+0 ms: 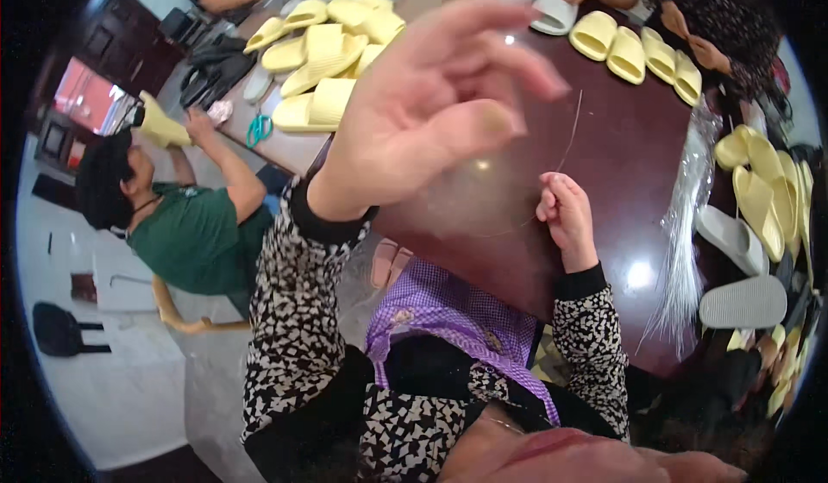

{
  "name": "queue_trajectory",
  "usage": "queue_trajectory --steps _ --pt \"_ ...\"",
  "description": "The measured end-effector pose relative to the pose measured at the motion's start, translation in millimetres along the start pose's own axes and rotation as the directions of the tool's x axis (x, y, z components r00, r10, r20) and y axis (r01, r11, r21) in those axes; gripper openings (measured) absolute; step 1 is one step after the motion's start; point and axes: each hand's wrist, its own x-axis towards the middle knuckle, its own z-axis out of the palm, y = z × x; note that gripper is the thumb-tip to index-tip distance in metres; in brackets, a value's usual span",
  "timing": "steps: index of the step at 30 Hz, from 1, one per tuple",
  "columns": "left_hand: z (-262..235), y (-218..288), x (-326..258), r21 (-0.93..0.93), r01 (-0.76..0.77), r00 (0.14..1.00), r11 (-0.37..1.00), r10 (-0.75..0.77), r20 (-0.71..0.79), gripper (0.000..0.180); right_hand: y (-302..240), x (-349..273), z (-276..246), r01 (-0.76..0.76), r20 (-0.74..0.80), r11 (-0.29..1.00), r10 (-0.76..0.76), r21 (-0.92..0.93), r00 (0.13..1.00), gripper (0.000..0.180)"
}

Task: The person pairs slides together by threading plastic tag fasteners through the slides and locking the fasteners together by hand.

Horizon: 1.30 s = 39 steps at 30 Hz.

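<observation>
Large and close, my left hand (440, 108) is raised over the table with its fingers curled loosely apart. Nothing shows between its thumb and forefinger. Lower and to the right, my right hand (567, 216) has its fingers pinched together on a thin strand (576, 125). One end of the strand sticks up past the fingertips, and a fainter length trails to the left below them. A long bundle of whitish strands (677, 267) lies along the table's right edge, partly in clear plastic wrap.
Yellow slippers (323, 52) are piled at the far left. More yellow slippers (625, 54) stand in a row at the far right. A grey slipper (743, 302) lies on the right. Teal scissors (259, 128) rest near a person in green (194, 233). Other people sit around the dark red table (621, 151).
</observation>
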Motion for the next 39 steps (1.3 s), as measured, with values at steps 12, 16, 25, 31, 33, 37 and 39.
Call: queue_trajectory --steps 12,16,25,31,33,37,39 --pt "3 -6 30 -0.047 -0.172 0.96 0.984 0.178 0.215 0.064 0 1 0 -0.01 -0.014 1.0 0.01 -0.001 1.0 0.018" --pt "-2 -15 24 0.003 -0.135 0.981 0.991 0.133 0.142 0.063 6 5 0 -0.032 -0.035 0.999 0.033 0.009 0.999 0.017" --pt "-17 -6 -25 0.138 0.155 0.988 0.978 -0.151 -0.041 0.062 -7 14 3 0.008 -0.083 1.0 -0.007 0.013 0.997 0.018" --pt "-25 -34 -66 0.199 0.353 0.916 0.914 -0.295 -0.272 0.052 2 23 -21 -0.005 -0.009 1.0 0.005 -0.022 1.0 0.021" --pt "-38 -43 -96 0.253 0.485 0.816 0.837 -0.33 -0.475 0.046 5 22 -20 0.002 0.012 1.0 -0.002 -0.01 1.0 0.021" --pt "-63 -59 -143 0.475 0.647 0.642 0.596 -0.09 -0.762 0.036 10 20 -19 -0.013 0.026 1.0 0.012 0.014 1.0 0.021" --pt "-68 -53 -158 0.636 0.652 0.666 0.413 0.09 -0.741 0.032 12 17 -22 -0.003 0.051 0.998 0.0 0.059 0.999 0.021"
